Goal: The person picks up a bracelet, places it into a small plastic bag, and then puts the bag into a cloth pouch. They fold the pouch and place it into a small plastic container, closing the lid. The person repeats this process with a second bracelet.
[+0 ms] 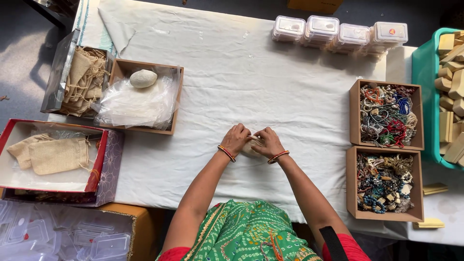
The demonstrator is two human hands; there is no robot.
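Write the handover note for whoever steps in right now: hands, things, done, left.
Left hand and right hand: both closed on a small pale cloth pouch on the white tablecloth, mid-table.
Bead jewellery: two brown cardboard boxes at right.
Clear plastic bags under a pale stone: brown box at left.
Done: two beige drawstring pouches in the red-rimmed box.
Left: cannot tell whether the held pouch is filled or tied.

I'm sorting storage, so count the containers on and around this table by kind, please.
Brown cardboard boxes: 3
Clear lidded tubs at the table's far edge: 4
Red-rimmed box: 1
Clear-sided box of cloth bags: 1
Green bin: 1
Total: 10
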